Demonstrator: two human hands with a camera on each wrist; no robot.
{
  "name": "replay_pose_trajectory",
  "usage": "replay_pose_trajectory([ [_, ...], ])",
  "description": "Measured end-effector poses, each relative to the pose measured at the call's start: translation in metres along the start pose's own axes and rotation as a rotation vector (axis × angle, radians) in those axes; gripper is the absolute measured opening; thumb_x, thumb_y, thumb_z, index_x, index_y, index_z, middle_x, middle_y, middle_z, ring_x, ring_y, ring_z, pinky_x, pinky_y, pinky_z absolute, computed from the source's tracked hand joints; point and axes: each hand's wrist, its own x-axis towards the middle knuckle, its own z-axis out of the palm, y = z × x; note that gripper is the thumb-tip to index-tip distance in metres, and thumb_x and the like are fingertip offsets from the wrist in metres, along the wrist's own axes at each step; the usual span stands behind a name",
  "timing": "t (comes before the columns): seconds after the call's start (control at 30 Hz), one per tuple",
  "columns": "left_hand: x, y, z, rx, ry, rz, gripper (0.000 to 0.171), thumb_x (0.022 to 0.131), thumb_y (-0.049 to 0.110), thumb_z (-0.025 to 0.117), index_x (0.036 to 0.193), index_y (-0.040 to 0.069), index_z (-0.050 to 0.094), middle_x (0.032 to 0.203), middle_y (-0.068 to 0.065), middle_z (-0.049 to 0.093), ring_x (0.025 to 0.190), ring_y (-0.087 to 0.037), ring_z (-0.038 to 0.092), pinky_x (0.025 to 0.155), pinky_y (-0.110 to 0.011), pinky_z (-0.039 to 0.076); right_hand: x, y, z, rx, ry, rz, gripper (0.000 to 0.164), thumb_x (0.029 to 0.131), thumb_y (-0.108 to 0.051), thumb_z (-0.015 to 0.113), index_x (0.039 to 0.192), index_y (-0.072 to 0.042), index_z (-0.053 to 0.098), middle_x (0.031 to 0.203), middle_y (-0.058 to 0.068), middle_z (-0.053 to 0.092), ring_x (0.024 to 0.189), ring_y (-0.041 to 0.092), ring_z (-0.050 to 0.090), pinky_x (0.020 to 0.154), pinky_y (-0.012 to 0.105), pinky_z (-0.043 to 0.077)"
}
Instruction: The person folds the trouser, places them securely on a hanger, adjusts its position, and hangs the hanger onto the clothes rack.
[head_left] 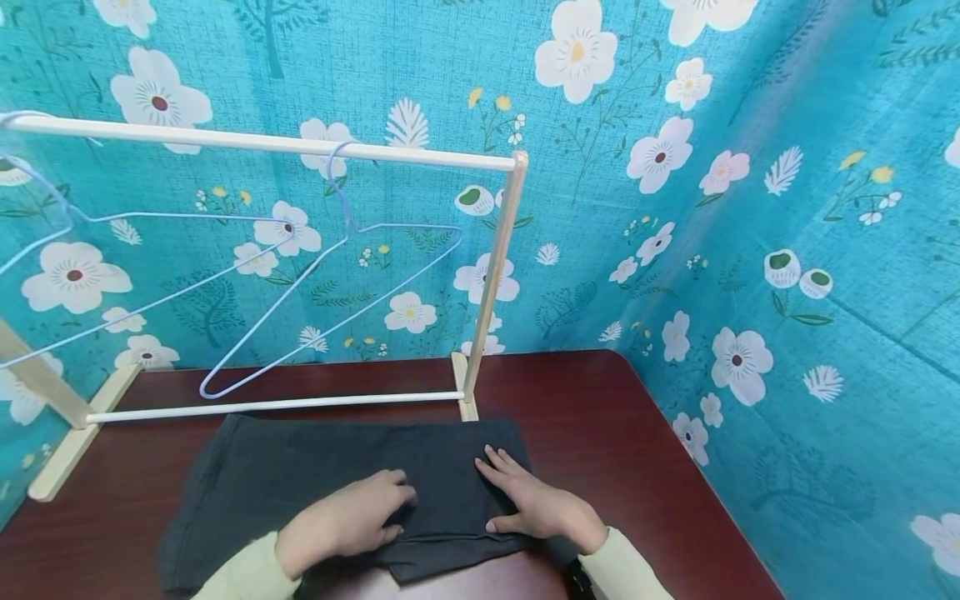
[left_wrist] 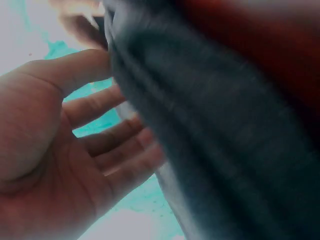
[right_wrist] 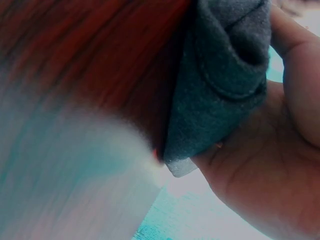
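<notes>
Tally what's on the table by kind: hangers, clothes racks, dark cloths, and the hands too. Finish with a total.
Hangers: 2
Clothes rack: 1
Dark cloth: 1
Hands: 2
Total: 6

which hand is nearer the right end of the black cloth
Right. The right hand rests on the black cloth at that end; the left hand is farther left, near the cloth's middle.
</notes>
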Motion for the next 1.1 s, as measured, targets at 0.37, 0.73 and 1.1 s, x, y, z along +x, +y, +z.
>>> replay_pose_trajectory([
  [0.37,-0.010,0.014,0.024,-0.049,0.164,0.188,0.024,0.097,0.006,0.066,0.079,0.022,0.064,0.071,0.016,0.047,0.061,0.002,0.043,0.054,-0.019,0.040,-0.001,0.000,0.000,0.020,-0.001,0.005,0.087,0.095,-0.038,0.073,0.163,-0.019,0.023,0.172,0.007,0.009,0.158,0.030,0.006,0.121,0.056,0.027],
  [0.73,-0.017,0.021,0.045,-0.153,0.126,0.164,0.013,0.097,0.010,0.068,0.086,0.017,0.070,0.078,0.013,0.056,0.069,0.003,0.051,0.061,-0.019,0.049,-0.008,0.000,0.000,0.040,-0.030,-0.018,0.087,0.093,-0.037,0.075,0.162,-0.018,0.027,0.171,0.007,0.012,0.158,0.031,0.008,0.121,0.054,0.028],
  [1.1,-0.018,0.019,0.047,-0.114,0.172,0.207,0.022,0.083,-0.003,0.074,0.082,0.017,0.064,0.075,0.013,0.052,0.068,0.003,0.045,0.060,-0.017,0.043,-0.008,0.000,0.000,0.037,-0.014,-0.027,0.087,0.093,-0.037,0.075,0.162,-0.018,0.027,0.171,0.007,0.012,0.158,0.031,0.009,0.121,0.054,0.029],
])
